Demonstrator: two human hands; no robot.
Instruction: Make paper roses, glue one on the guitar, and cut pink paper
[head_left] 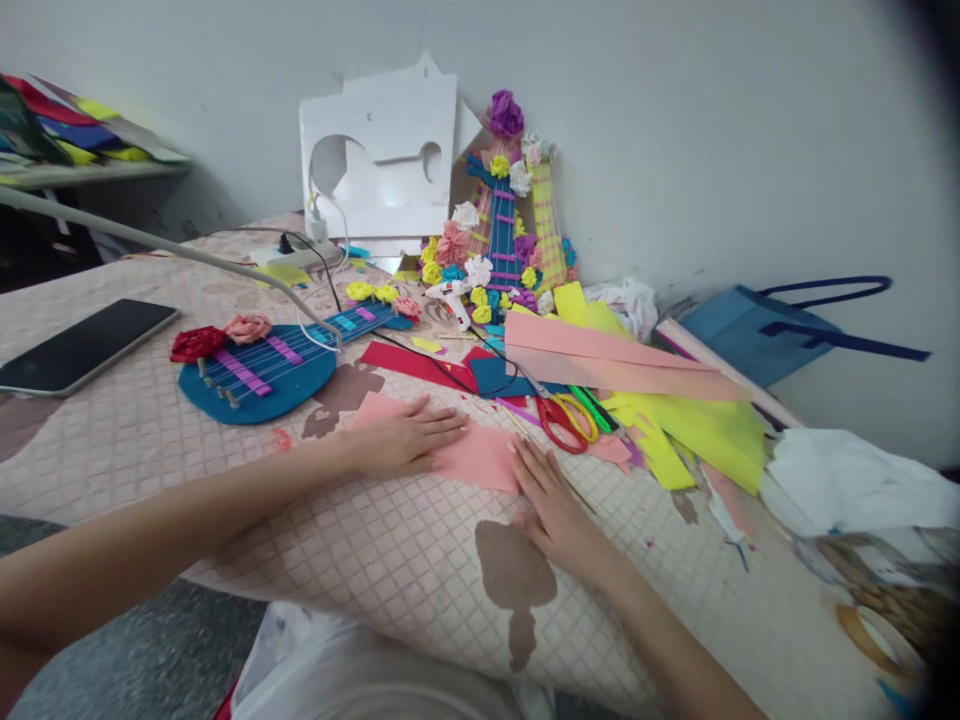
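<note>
A pink sheet of paper (480, 455) lies flat on the patterned tablecloth in front of me. My left hand (409, 438) rests flat across its left part, fingers stretched to the right. At the sheet's right edge lies my right hand (551, 500), fingers extended and touching the paper. Neither hand grips anything. Just beyond my right hand are red-handled scissors (559, 425) and a yellow-handled pair (581, 415). A blue paper guitar (259, 375) with purple strips and paper roses sits to the left of the sheet.
A smartphone (86, 345) lies at the far left, near a lamp's bent arm (187, 255). Behind are a white glue gun (450, 300), flowered paper guitars (504, 235) and white foam board (382, 190). Yellow sheets (705, 435), a tape roll (874, 640) and a blue bag (757, 330) are right.
</note>
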